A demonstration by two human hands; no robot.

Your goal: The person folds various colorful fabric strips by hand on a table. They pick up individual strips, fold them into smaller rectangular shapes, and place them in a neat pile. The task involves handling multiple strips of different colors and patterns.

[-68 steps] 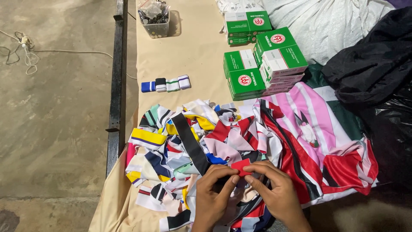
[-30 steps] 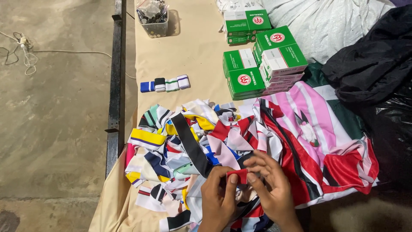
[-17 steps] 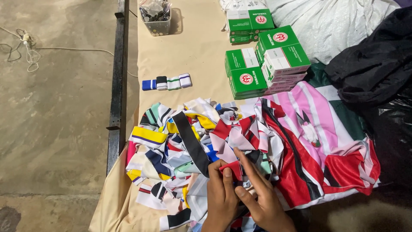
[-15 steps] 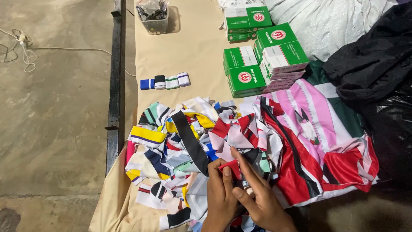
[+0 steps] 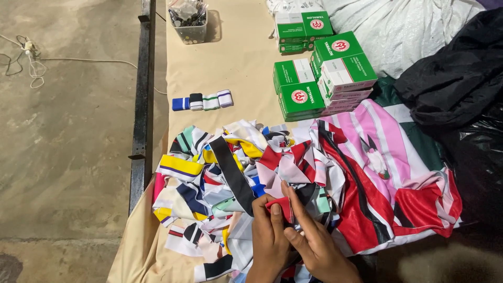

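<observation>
Fingers of left hand (image 5: 271, 237) were curled round a small red fabric piece (image 5: 278, 205), pinching it shut; right hand (image 5: 314, 242) lay vs. it w/ fingers (image 5: 294, 202) nearly straight, pressed flat on same piece. Both sat at near edge of a heap of multicoloured fabric scraps (image 5: 225, 178) on tan table cover (image 5: 236, 68). Pink/red striped garment (image 5: 382, 173) just beside, on the right. Green-white boxes (image 5: 319, 73) stacked farther back; small folded bands (image 5: 203, 101) well apart.
</observation>
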